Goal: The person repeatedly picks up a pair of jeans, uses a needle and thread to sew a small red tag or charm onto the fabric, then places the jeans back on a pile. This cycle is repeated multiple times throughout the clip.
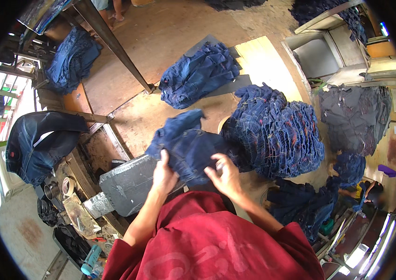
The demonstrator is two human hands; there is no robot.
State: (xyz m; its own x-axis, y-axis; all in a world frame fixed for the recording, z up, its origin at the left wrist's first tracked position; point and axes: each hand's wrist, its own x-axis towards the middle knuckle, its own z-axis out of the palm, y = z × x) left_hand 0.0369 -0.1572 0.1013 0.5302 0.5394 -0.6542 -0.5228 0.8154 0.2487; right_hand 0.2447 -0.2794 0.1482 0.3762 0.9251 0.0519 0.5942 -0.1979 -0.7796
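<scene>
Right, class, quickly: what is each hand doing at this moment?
Left hand: closed, gripping the dark blue denim piece.
Right hand: fingers curled onto the same denim piece, holding it.

light: daylight, bright, even | glare: blown-out patch on pale board (261, 58) above the folded denim stack (277, 133) | shadows: soft, short under stack | distortion: heavy fisheye, black rim, edges bend | focus: centre sharp, rim soft

I saw my left hand (164, 176) and right hand (225, 176) gripping a dark blue denim garment (189, 142) beside a tall denim stack (277, 133) on the table (137, 116).
</scene>
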